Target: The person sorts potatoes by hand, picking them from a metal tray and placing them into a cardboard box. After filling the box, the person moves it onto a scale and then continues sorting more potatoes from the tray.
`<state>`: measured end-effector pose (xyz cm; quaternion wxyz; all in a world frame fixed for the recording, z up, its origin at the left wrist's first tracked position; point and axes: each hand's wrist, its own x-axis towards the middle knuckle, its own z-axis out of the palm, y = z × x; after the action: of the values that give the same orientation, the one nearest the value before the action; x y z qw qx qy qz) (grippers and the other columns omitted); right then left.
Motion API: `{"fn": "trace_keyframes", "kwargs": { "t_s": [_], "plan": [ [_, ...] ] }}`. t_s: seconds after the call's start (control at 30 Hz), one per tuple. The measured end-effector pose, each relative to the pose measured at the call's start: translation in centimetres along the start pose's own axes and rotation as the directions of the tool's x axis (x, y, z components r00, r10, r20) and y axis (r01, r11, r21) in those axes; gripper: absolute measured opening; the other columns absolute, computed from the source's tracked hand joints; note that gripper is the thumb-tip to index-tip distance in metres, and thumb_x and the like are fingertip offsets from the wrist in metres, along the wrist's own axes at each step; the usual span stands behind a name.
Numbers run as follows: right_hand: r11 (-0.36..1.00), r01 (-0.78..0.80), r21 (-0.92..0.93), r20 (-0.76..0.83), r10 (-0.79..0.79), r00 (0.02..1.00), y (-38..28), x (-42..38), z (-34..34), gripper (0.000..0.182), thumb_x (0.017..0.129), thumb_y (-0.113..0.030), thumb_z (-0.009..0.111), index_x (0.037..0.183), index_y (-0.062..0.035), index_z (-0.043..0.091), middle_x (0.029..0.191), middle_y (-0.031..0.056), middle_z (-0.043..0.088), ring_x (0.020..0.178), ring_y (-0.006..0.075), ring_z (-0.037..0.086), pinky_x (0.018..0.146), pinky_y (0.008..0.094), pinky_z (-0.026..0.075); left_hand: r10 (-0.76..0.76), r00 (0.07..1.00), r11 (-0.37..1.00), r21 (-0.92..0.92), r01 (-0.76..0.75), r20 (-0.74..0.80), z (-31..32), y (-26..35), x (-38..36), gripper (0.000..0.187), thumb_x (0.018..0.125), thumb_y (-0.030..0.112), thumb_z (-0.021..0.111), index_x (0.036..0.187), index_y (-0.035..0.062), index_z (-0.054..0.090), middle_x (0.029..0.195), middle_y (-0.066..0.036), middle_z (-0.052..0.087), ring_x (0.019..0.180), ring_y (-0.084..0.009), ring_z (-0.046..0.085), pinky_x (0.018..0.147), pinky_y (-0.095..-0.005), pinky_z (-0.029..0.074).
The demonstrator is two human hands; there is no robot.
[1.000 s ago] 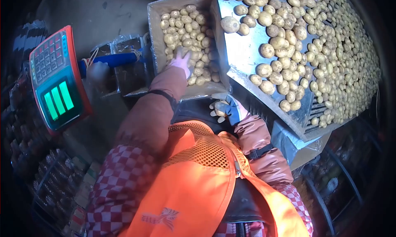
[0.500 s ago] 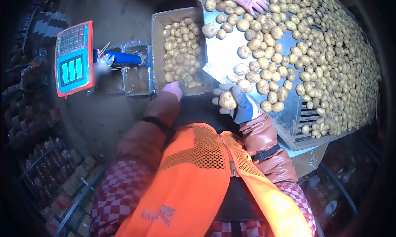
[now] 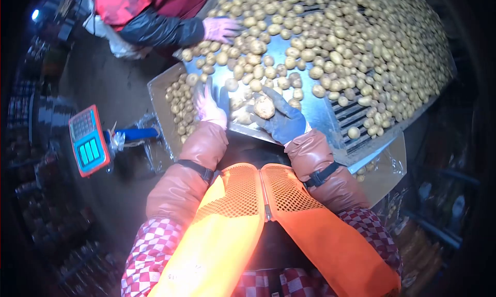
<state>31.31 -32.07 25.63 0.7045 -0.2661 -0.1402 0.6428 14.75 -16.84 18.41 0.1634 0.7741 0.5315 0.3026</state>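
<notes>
My right hand [image 3: 285, 122], in a blue-grey glove, holds a potato [image 3: 264, 107] over the front of the metal tray [image 3: 315, 103]. The potato is pale with brown patches, and my fingers curl around its side. My left hand [image 3: 212, 105], in a pink and grey glove, is stretched out with its fingers pointing away from me. It is between the tray's left front edge and a cardboard box [image 3: 156, 88] holding small potatoes [image 3: 182, 107]. Many loose potatoes [image 3: 356, 44] cover the tray, several of them just beyond my hands.
A co-worker's pink-gloved hand [image 3: 221, 29] rests by the potatoes at the far left of the tray. A red-framed digital scale [image 3: 89, 142] on a blue post stands at left. Dark slots [image 3: 351, 116] show at right, above another box [image 3: 390, 168].
My view has turned, and the co-worker shows more fully. My left hand has moved from the box's near edge to the tray's edge. My right hand has moved over the tray, holding a potato.
</notes>
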Motion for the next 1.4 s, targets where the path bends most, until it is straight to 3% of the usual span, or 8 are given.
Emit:
{"fn": "trace_keyframes", "kwargs": {
  "t_s": [0.2,0.3,0.47,0.73,0.83,0.93,1.1,1.4],
  "plan": [
    [0.891,0.212,-0.403,-0.089,-0.268,0.959,-3.3,-3.1,-2.7,0.044,0.100,-0.010,0.048,0.143,-0.0053,0.038,0.135,0.0130,0.048,0.119,0.0283,0.056,0.095,0.0347,0.054,0.000,0.982,0.940,0.334,-0.065,0.190,1.0,2.2,-0.7,0.059,0.092,0.041,0.058,0.145,0.0198,0.042,0.152,-0.019,0.032,0.143,-0.0399,0.025,0.116,-0.0574,0.018],
    [0.957,0.089,0.277,-0.448,0.047,0.893,-5.1,-3.9,-3.5,0.051,0.099,-0.044,0.052,0.131,-0.0054,0.049,0.114,0.0128,0.059,0.097,0.0189,0.065,0.078,0.0258,0.056,0.026,0.974,0.942,0.322,-0.099,0.224,1.2,2.0,-0.7,0.069,0.087,0.044,0.064,0.146,0.0173,0.040,0.151,-0.019,0.033,0.143,-0.0404,0.025,0.118,-0.0577,0.013],
    [0.972,-0.009,0.236,-0.513,0.132,0.848,-4.8,-4.8,-8.6,0.055,0.094,-0.059,0.050,0.115,-0.0094,0.062,0.095,0.0088,0.066,0.068,0.0122,0.060,0.049,0.0214,0.044,0.018,0.972,0.937,0.336,-0.098,0.234,1.9,1.5,-0.6,0.063,0.089,0.044,0.061,0.143,0.0168,0.045,0.152,-0.017,0.033,0.142,-0.0374,0.027,0.117,-0.0555,0.016],
    [0.867,0.168,0.468,-0.532,0.125,0.838,-6.3,-7.1,-8.0,0.052,0.096,-0.053,0.049,0.122,-0.0092,0.057,0.112,0.0130,0.064,0.095,0.0246,0.065,0.061,0.0251,0.055,-0.010,0.960,0.918,0.384,-0.102,0.280,2.3,1.4,-0.4,0.056,0.091,0.043,0.057,0.141,0.0189,0.047,0.153,-0.015,0.035,0.142,-0.0345,0.030,0.117,-0.0546,0.018],
    [0.946,0.303,0.113,-0.528,-0.201,0.825,-4.6,-7.6,-9.2,0.053,0.097,-0.054,0.048,0.124,-0.0091,0.055,0.120,0.0157,0.062,0.103,0.0280,0.064,0.072,0.0304,0.059,0.044,0.960,0.916,0.372,-0.148,0.275,2.9,0.7,-0.4,0.056,0.091,0.046,0.057,0.140,0.0206,0.048,0.152,-0.016,0.037,0.142,-0.0340,0.031,0.116,-0.0542,0.019],
    [0.851,0.383,0.359,-0.630,-0.082,0.772,-5.7,-9.3,-7.2,0.059,0.096,-0.059,0.047,0.135,-0.0144,0.051,0.129,0.0151,0.059,0.107,0.0285,0.063,0.074,0.0307,0.059,0.065,0.945,0.882,0.426,-0.204,0.319,2.1,0.8,-0.5,0.057,0.091,0.049,0.057,0.138,0.0181,0.050,0.146,-0.017,0.043,0.140,-0.0329,0.034,0.115,-0.0514,0.025],
    [0.873,0.404,0.272,-0.613,-0.167,0.772,-3.8,-15.4,-9.9,0.053,0.092,-0.050,0.061,0.124,-0.0076,0.057,0.112,0.0158,0.067,0.086,0.0235,0.067,0.060,0.0280,0.056,0.195,0.944,0.928,0.261,-0.266,0.267,2.3,0.5,-0.7,0.057,0.092,0.048,0.058,0.134,0.0093,0.055,0.139,-0.020,0.051,0.132,-0.0361,0.044,0.109,-0.0498,0.035],
    [0.671,0.719,0.183,-0.907,-0.167,0.387,0.2,-28.9,-8.3,0.043,0.094,-0.043,0.059,0.120,-0.0085,0.059,0.115,0.0169,0.064,0.075,0.0233,0.064,0.047,0.0224,0.047,0.291,0.909,0.918,0.182,-0.353,0.298,1.1,2.3,-1.2,0.049,0.087,0.020,0.068,0.131,0.0025,0.053,0.125,-0.017,0.058,0.116,-0.0339,0.056,0.097,-0.0433,0.047]
  ]
}}
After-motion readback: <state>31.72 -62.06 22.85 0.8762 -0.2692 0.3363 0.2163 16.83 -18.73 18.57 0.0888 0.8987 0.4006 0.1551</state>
